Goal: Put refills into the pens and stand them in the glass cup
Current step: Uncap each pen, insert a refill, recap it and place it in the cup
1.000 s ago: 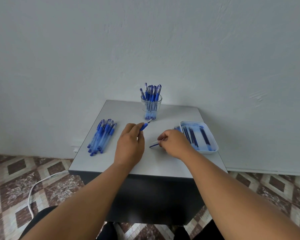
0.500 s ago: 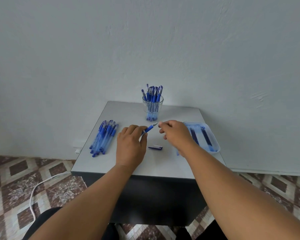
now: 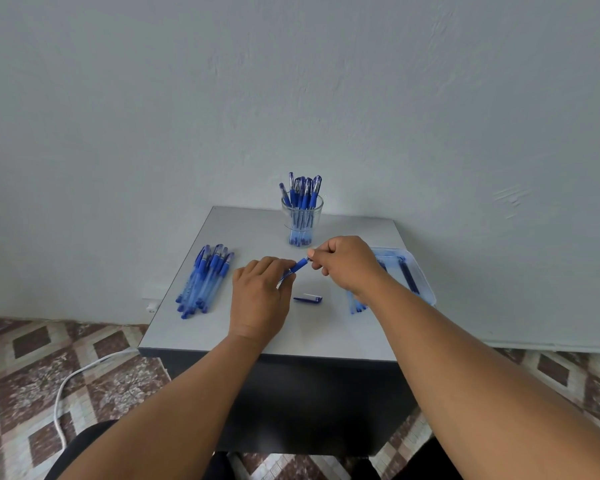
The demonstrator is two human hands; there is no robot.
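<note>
Pen point(image 3: 297, 267) with a blue grip section sits between both hands above the middle of the grey counter point(image 3: 201, 336), slanting up toward the right. Left hand point(image 3: 261, 299) wraps its curled fingers around the clear barrel, grasping it, while the right hand point(image 3: 347, 263) pinches the pen's tip end with thumb and forefinger; whether a refill is inside cannot be told. Just below the hands, a loose blue pen cap point(image 3: 308, 298) lies flat on the counter. To the left lies a bundle of pens point(image 3: 205, 281), side by side, clear barrels with blue ends, pointing away and slightly right. To the right, partly hidden by the right forearm, is a shallow translucent blue tray point(image 3: 426, 289) holding a few dark blue refills point(image 3: 407, 277); some pale blue pieces at its near left corner are too blurred to identify. Farther back, near the counter's rear edge, stands a clear glass cup point(image 3: 302, 220) packed with upright blue pens point(image 3: 303, 190). Behind it rises a plain pale wall point(image 3: 291, 81). Patterned brown floor tiles point(image 3: 32, 375) and a white cable point(image 3: 63, 393) show at the lower left.
</note>
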